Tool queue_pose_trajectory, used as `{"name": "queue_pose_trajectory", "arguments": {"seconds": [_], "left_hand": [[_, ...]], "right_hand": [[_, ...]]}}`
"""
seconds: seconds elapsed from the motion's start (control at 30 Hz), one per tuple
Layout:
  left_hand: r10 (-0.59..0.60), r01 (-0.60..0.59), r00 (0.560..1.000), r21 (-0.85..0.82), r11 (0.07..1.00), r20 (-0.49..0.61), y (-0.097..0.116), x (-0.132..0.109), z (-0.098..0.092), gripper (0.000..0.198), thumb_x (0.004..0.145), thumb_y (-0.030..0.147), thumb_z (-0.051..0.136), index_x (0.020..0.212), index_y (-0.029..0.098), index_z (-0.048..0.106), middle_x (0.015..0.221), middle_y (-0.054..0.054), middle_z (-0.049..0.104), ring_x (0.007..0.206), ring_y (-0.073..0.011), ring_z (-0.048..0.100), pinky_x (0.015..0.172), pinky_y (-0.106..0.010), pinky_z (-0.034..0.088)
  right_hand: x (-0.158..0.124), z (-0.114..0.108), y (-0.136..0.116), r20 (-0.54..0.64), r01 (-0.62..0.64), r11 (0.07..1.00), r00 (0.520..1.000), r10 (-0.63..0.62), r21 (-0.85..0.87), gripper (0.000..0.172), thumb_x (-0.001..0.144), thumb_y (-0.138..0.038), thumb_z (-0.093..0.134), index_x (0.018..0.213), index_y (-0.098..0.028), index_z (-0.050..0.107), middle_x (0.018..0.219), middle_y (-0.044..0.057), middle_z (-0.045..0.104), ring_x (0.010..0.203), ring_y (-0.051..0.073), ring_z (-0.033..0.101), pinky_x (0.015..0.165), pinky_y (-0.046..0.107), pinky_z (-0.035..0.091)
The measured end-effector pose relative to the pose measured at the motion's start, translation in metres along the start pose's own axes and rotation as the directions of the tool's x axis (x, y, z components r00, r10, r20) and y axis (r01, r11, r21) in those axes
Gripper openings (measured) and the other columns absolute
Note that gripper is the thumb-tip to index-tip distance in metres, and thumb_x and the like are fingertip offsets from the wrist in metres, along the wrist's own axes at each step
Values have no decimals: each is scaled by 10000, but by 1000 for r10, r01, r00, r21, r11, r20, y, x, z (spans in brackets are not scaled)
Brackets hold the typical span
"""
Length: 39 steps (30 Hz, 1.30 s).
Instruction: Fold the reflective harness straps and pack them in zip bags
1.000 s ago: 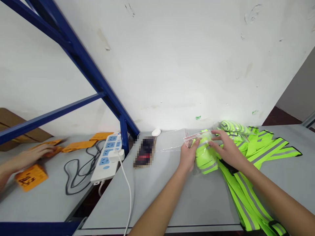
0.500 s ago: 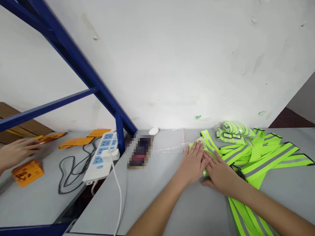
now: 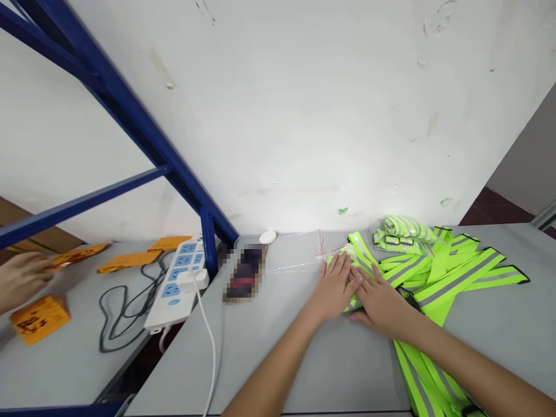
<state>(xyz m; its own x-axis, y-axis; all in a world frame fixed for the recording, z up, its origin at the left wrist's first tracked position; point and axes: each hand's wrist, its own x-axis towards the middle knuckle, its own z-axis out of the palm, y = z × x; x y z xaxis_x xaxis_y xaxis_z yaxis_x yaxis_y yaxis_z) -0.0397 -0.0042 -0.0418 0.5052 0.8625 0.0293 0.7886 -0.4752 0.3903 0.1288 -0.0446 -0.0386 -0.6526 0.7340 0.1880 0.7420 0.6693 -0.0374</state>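
Both palms lie flat on a clear plastic bag [image 3: 345, 250] with a folded yellow-green reflective strap inside. My left hand [image 3: 334, 288] is open, fingers stretched toward the wall. Against it, my right hand [image 3: 379, 306] is also open, its fingertips meeting the left hand's thumb side. Most of the bag is hidden under the hands; its red seal line shows at the top. Right of my hands spreads a heap of loose reflective straps [image 3: 458, 281] with grey stripes and black edging. Behind that sit bagged straps [image 3: 403, 234].
An empty clear bag [image 3: 291, 255] lies beside a blurred phone [image 3: 247, 272] and a white rounded object [image 3: 268, 237]. At left are a power strip [image 3: 176, 286], a blue metal frame [image 3: 143, 121], orange packets [image 3: 41, 319] and another person's hand [image 3: 21, 281].
My hands stay flat on the bag, almost unmoved. The camera view has shifted slightly. The other person's hand at left has moved a little.
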Motion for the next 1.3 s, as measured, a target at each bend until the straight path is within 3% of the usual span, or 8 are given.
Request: {"name": "queue_pose_trajectory", "arguments": {"seconds": [0.33, 0.53, 0.7, 0.8, 0.97, 1.03, 1.17, 1.3], "left_hand": [[-173, -42, 885, -444, 895, -432, -8, -6, -25, 410, 967, 405, 317, 1178, 180, 587, 1188, -90, 643, 1121, -210, 584, 989, -370, 437], [-281, -175, 494, -411, 895, -823, -16, -16, -48, 376, 949, 356, 342, 877, 143, 643, 822, -55, 663, 835, -192, 629, 825, -325, 487], [-311, -262, 267, -379, 887, -912, -17, -16, -41, 267, 938, 290, 384, 855, 152, 597, 780, -24, 621, 694, -150, 590, 734, -309, 489], [-219, -288, 365, -334, 897, -905, -10, -14, -24, 210, 931, 284, 411, 865, 170, 574, 750, -16, 595, 728, -160, 587, 723, -300, 491], [10, -244, 831, -348, 905, -557, 15, 1, -9, 247, 945, 305, 391, 939, 189, 608, 964, -78, 656, 924, -203, 623, 838, -331, 501], [77, -216, 925, -349, 912, -372, 25, 18, -10, 309, 963, 343, 356, 1087, 202, 600, 1140, -96, 638, 1081, -225, 588, 946, -366, 464], [52, -67, 997, -256, 964, -65, 36, 55, -8, 440, 986, 402, 238, 1216, 190, 547, 1114, -106, 650, 1041, -256, 601, 920, -427, 473], [153, -149, 987, -95, 984, 45, 36, 58, 9, 469, 913, 349, 444, 1365, 226, 455, 1400, -108, 483, 1325, -327, 389, 1100, -540, 266]], "right_hand": [[20, 7, -16, -78, -37, 999, 996, 37, 6, 559, 831, -243, 609, 1353, -114, 458, 1384, 185, 513, 1260, 339, 483, 1061, 516, 357], [14, -6, -9, -267, -141, 880, 920, 285, 453, 380, 906, -214, 453, 1278, -145, 482, 1222, 127, 628, 1088, 243, 598, 933, 383, 474], [7, -31, 7, -61, -273, 313, 658, 751, 909, 401, 949, -474, 364, 1213, -196, 481, 843, 49, 666, 666, 208, 627, 573, 329, 511], [-1, -43, 27, 94, -202, 36, 598, 796, 979, 447, 938, -523, 338, 1209, -194, 472, 859, 63, 677, 668, 219, 650, 544, 336, 520], [-18, -48, 74, 156, -57, -150, 548, 822, 987, 450, 909, -537, 410, 1212, -218, 501, 1067, 93, 679, 871, 260, 682, 626, 382, 581], [-22, -47, 90, 195, -30, -207, 487, 852, 978, 430, 877, -517, 504, 1195, -230, 539, 1104, 80, 677, 939, 265, 673, 673, 384, 594], [-22, -45, 102, 297, 1, -322, 382, 875, 947, 332, 855, -428, 596, 1124, -233, 600, 1115, 42, 683, 976, 232, 666, 714, 332, 600], [-17, -43, 93, 323, 12, -370, 461, 827, 929, 252, 869, -371, 600, 1072, -222, 612, 1058, 42, 702, 935, 214, 676, 694, 304, 601]]}}
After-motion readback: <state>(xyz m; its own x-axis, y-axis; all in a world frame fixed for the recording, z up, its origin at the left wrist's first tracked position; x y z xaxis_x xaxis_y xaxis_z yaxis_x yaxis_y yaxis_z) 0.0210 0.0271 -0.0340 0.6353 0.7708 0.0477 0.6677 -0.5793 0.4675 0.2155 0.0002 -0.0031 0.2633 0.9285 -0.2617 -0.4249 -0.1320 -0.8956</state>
